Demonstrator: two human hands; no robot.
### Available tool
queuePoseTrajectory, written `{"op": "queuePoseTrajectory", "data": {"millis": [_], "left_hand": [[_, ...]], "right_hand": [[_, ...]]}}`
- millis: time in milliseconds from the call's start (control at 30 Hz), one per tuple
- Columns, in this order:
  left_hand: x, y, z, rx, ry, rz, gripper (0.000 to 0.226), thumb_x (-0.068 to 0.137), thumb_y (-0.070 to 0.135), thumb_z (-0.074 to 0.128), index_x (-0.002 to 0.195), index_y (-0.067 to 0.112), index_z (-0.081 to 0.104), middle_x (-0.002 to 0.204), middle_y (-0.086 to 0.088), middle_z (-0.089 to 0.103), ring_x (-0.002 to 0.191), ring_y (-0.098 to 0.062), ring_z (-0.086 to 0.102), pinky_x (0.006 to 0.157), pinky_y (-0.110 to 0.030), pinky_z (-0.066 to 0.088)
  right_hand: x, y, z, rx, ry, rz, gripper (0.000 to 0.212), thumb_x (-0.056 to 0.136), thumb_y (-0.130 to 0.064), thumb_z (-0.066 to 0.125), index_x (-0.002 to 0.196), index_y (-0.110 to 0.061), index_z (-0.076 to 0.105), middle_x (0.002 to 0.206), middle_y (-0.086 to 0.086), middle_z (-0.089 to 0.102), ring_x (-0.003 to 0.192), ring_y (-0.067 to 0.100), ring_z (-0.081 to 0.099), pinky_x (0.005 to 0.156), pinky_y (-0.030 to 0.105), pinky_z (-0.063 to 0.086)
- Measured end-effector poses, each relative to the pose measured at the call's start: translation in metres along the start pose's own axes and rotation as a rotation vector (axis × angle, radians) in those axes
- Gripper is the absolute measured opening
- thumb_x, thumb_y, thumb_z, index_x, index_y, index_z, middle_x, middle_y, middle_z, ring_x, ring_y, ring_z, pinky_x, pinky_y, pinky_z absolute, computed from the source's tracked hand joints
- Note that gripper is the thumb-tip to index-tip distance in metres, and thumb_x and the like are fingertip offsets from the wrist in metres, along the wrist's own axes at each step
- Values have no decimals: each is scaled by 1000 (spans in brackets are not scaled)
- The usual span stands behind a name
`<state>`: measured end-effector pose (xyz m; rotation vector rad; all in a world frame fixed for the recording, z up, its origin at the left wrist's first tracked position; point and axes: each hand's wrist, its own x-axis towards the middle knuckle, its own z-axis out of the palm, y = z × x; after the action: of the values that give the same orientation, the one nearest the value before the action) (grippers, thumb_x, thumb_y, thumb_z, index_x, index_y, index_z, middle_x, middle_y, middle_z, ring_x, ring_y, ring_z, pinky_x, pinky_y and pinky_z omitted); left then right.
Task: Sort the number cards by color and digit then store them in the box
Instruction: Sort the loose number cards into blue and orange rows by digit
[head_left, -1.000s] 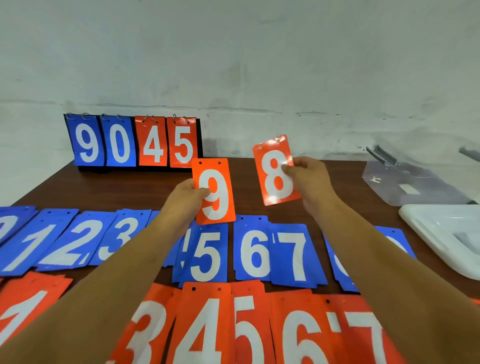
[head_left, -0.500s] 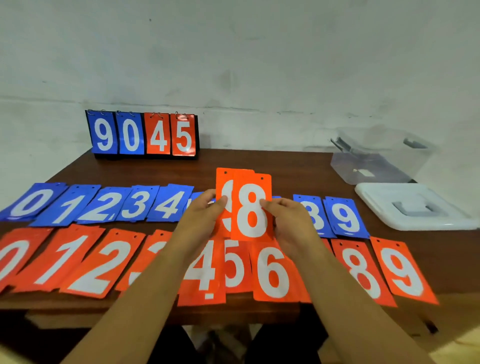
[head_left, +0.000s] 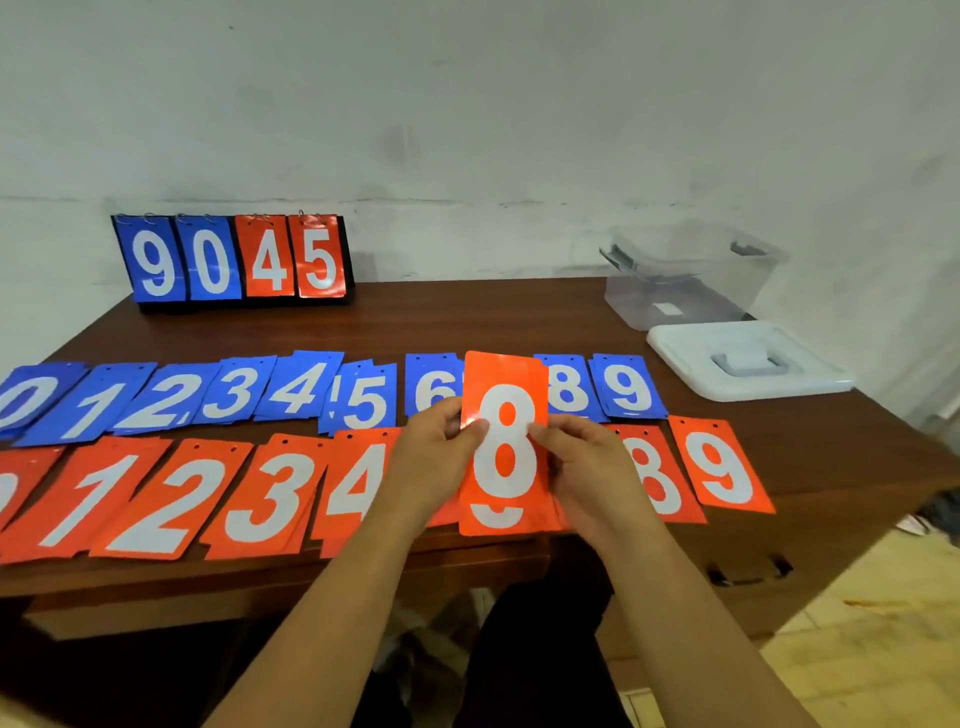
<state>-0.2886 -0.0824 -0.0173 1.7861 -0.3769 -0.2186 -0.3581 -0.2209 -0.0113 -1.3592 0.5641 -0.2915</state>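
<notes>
Both hands hold a small stack of orange cards upright over the table's front middle. The orange 8 card (head_left: 506, 410) is in front, and the bottom of the orange 9 card (head_left: 493, 517) peeks out beneath it. My left hand (head_left: 434, 462) pinches the stack's left edge and my right hand (head_left: 587, 467) grips its right edge. A row of blue number cards (head_left: 228, 395) from 0 to 9 lies on the table, with a row of orange number cards (head_left: 171, 499) in front of it. The clear box (head_left: 691, 280) stands at the back right.
The box's white lid (head_left: 748, 364) lies in front of the box. A flip scoreboard (head_left: 234, 260) showing 9 0 4 5 stands at the back left against the wall. The brown table (head_left: 467, 322) drops off near the orange row and at the right.
The two orange cards were held apart, 9 in the left hand and 8 in the right. They have been brought together, the 8 laid over the 9, and lowered toward the orange row.
</notes>
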Motion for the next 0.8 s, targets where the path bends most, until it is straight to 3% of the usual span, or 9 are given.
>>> {"op": "queuePoseTrajectory", "data": {"millis": [100, 200, 300, 367, 467, 600, 800], "left_hand": [[2, -1, 13, 15, 4, 10, 11, 94, 31, 62, 105, 29, 65, 101, 9, 73, 89, -10, 71, 74, -30, 61], [2, 3, 25, -31, 0, -11, 19, 87, 35, 70, 100, 22, 65, 98, 6, 75, 86, -13, 73, 74, -34, 62], [3, 8, 35, -52, 43, -28, 23, 85, 40, 71, 101, 25, 63, 96, 11, 72, 82, -11, 71, 67, -28, 61], [5, 11, 40, -41, 87, -43, 18, 89, 42, 65, 100, 28, 61, 91, 14, 67, 78, -6, 67, 57, -19, 54], [9, 10, 45, -50, 88, -57, 12, 94, 39, 59, 98, 28, 61, 93, 13, 65, 79, -3, 64, 56, -18, 50], [13, 7, 56, -97, 69, -101, 12, 95, 34, 60, 101, 25, 65, 104, 6, 70, 92, -12, 68, 72, -31, 59], [15, 8, 64, -100, 19, -136, 12, 96, 33, 59, 84, 30, 57, 92, 11, 63, 83, -10, 64, 57, -23, 50]], "right_hand": [[0, 0, -14, -99, 58, -34, 4, 89, -24, 69, 90, -21, 70, 93, -4, 74, 86, 16, 72, 76, 36, 60], [-1, -5, -30, -202, 117, -52, 3, 91, -25, 66, 88, -24, 65, 88, -11, 67, 83, 10, 67, 77, 31, 59], [6, -11, -55, -312, 255, -80, 23, 91, -24, 65, 114, -17, 66, 102, -5, 64, 96, 16, 62, 92, 37, 54], [12, -16, -78, -458, 370, -138, 29, 92, -23, 64, 119, -12, 65, 108, -2, 64, 98, 17, 60, 92, 36, 51], [24, -14, -113, -626, 465, -162, 31, 90, -23, 68, 118, -11, 65, 115, 8, 68, 96, 21, 64, 84, 38, 56], [33, 0, -128, -840, 512, -80, 30, 91, -24, 66, 117, -11, 63, 116, 8, 66, 102, 23, 64, 75, 29, 50], [42, 19, -124, -1065, 546, -97, 22, 89, -30, 68, 104, -13, 69, 101, 6, 71, 89, 17, 63, 78, 28, 54]]}}
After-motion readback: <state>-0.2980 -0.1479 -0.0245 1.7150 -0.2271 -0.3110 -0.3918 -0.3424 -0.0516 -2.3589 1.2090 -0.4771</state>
